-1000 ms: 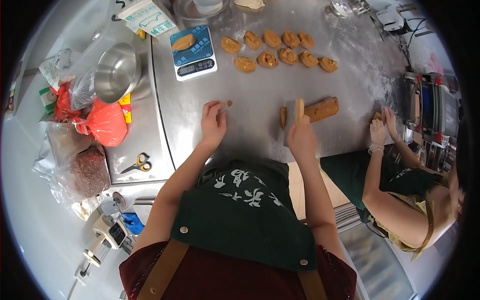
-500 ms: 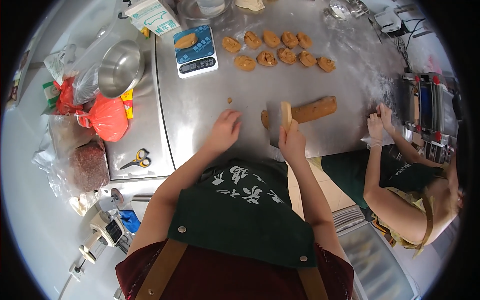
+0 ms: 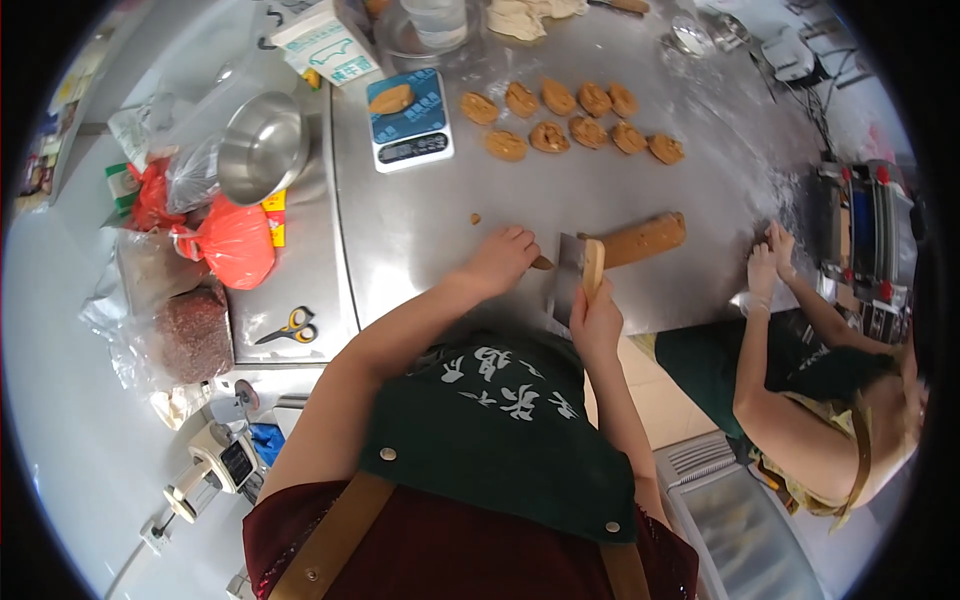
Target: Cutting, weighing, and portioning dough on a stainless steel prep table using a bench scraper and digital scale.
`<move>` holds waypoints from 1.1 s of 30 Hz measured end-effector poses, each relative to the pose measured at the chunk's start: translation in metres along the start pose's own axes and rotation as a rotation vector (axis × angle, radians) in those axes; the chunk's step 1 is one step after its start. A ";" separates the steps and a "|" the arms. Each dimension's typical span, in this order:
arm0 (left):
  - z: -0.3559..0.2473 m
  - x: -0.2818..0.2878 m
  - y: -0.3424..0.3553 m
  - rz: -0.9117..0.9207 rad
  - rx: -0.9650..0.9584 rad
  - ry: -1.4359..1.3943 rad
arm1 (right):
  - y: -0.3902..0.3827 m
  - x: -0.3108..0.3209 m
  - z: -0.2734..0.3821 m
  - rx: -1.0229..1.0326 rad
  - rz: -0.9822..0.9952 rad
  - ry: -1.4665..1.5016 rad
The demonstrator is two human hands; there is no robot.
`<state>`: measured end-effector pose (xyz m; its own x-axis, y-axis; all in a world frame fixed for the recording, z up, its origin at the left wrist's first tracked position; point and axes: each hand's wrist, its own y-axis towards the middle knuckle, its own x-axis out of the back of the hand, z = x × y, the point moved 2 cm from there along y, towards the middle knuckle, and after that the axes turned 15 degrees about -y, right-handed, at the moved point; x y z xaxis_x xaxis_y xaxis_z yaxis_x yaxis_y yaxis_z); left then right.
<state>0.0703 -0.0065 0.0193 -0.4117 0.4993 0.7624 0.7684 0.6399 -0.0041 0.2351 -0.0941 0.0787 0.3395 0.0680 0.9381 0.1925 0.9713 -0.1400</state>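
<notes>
My right hand (image 3: 598,315) is closed round the wooden handle of a dough scraper (image 3: 593,264), its metal blade standing at the left end of a brown dough log (image 3: 645,240). To the left of the blade, my left hand (image 3: 505,260) has its fingers curled over a cut piece of dough (image 3: 542,263), most of which they hide. A small crumb of dough (image 3: 475,218) lies beyond that hand. Farther back, several brown dough pieces (image 3: 549,137) sit in two rows. Another dough piece (image 3: 391,99) rests on a kitchen scale (image 3: 412,150).
At left are a steel bowl (image 3: 262,150), a red plastic bag (image 3: 235,245) and scissors (image 3: 293,326). A carton (image 3: 325,45) and a clear container (image 3: 437,25) stand at the back. To the right, a co-worker's hands (image 3: 768,262) work at the steel table, near a machine (image 3: 860,230).
My left hand has moved right and reached the cut dough piece. The scraper has shifted slightly at the log's end, showing more of its blade. The whole view has shifted a little.
</notes>
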 end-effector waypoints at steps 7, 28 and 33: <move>0.006 0.019 -0.057 -0.338 0.253 -0.247 | 0.006 -0.012 0.008 0.053 0.043 -0.104; 0.163 0.193 -0.022 -0.991 0.312 0.067 | 0.009 -0.014 0.014 0.039 0.080 -0.158; 0.172 0.186 -0.017 -0.885 0.413 0.157 | 0.009 -0.014 0.015 0.048 0.062 -0.160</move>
<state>-0.1037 0.1763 0.0495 -0.6626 -0.3212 0.6766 -0.0284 0.9135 0.4058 0.2187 -0.0831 0.0692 0.1982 0.1593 0.9671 0.1306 0.9736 -0.1871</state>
